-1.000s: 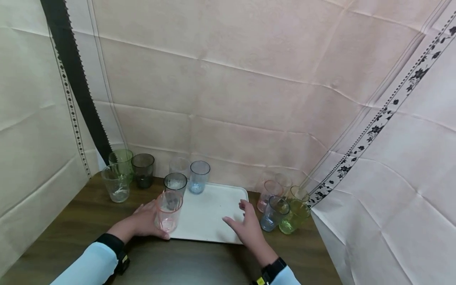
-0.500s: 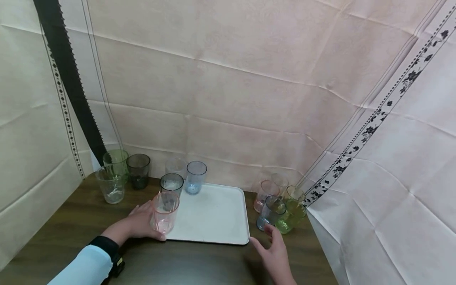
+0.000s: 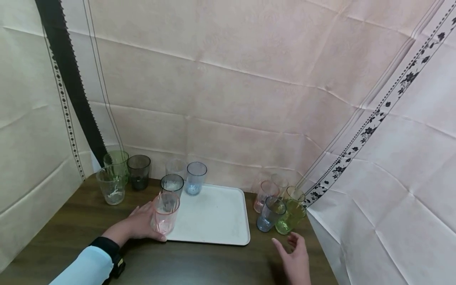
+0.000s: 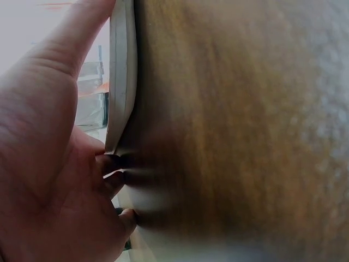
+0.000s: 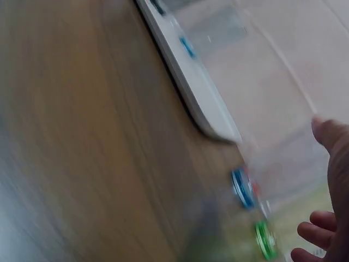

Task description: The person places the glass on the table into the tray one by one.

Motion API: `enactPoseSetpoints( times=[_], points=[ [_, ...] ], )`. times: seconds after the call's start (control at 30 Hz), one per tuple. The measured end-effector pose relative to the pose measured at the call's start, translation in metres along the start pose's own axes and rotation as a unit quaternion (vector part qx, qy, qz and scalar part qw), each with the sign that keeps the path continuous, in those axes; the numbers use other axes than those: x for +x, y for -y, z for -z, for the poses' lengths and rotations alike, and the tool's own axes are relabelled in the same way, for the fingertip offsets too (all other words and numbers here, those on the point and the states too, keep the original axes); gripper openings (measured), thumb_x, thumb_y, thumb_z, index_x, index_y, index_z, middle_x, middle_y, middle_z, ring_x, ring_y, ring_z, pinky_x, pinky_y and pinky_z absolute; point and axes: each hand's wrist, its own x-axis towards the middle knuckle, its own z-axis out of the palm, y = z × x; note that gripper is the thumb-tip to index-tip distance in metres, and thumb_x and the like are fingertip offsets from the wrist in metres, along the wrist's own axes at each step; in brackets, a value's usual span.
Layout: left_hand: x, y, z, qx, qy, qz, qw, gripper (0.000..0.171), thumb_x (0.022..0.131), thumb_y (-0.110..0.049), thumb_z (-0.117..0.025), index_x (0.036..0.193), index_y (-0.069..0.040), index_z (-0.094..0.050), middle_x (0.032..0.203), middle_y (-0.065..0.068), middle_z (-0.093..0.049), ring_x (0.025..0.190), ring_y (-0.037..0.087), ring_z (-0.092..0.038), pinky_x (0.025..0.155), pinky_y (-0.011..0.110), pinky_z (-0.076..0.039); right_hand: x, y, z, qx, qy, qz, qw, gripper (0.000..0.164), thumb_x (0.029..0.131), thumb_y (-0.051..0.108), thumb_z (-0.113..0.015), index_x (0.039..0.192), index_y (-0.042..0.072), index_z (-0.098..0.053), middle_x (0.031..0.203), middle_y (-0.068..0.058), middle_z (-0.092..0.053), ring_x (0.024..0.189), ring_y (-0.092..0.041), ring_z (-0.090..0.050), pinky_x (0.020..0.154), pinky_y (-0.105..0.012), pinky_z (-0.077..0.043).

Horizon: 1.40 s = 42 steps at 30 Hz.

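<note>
A white tray (image 3: pixel 217 215) lies on the wooden table, with a pink-tinted glass (image 3: pixel 166 215) upright at its front left corner. My left hand (image 3: pixel 140 223) rests at that corner, partly seen behind the glass. In the left wrist view its thumb (image 4: pixel 82 33) runs along the tray's edge (image 4: pixel 122 71) and the fingertips touch down on the tabletop. My right hand (image 3: pixel 295 257) hovers over the table right of the tray, fingers relaxed and holding nothing. Just beyond it stand a blue glass (image 3: pixel 269 215) and a yellow-green glass (image 3: pixel 289 217).
A grey glass (image 3: pixel 172 184), a light blue glass (image 3: pixel 195 180) and a clear one stand along the tray's left and back. Further left are a clear glass (image 3: pixel 113 188), a dark glass (image 3: pixel 139 174) and a green glass (image 3: pixel 121 158). Pink glass (image 3: pixel 263 196) stands back right. Cloth hangs behind.
My right hand has moved from over the tray's right part to the right and nearer me, past the blue glass. My left hand, the tray and the glasses stay put; the view shifted slightly.
</note>
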Motion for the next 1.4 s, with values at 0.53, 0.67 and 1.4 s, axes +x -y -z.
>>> enactPoseSetpoints(
  times=[0.53,0.67,1.4],
  points=[
    [0.003,0.004,-0.002,0.011,0.002,0.004,0.9999,0.148,0.072,-0.068,-0.097,0.173,0.005,-0.017,0.174,0.038,-0.022,0.161,0.062,-0.016,0.124,0.083,-0.009,0.091,-0.031,0.034,0.097,0.070,-0.058,0.991,0.121,0.101,0.037,-0.086,0.174,0.000,0.002,0.175,-0.038,-0.018,0.162,-0.054,-0.025,0.129,-0.065,-0.030],
    [0.003,0.003,-0.002,0.011,0.001,0.007,0.9999,0.148,0.072,-0.068,-0.097,0.172,0.007,-0.019,0.174,0.039,-0.023,0.161,0.062,-0.016,0.125,0.083,-0.010,0.102,-0.025,0.033,0.118,0.092,-0.068,0.987,0.130,0.096,0.053,-0.086,0.177,0.011,0.006,0.179,-0.032,-0.015,0.163,-0.051,-0.025,0.128,-0.066,-0.032],
    [0.000,-0.002,0.001,0.005,0.005,0.005,1.0000,0.147,0.073,-0.066,-0.097,0.172,0.008,-0.017,0.173,0.040,-0.022,0.161,0.062,-0.015,0.124,0.083,-0.009,0.107,-0.021,0.024,0.120,0.081,-0.049,0.988,0.114,0.099,0.042,-0.086,0.176,0.011,-0.007,0.174,-0.027,-0.032,0.163,-0.047,-0.027,0.130,-0.067,-0.026]
  ],
)
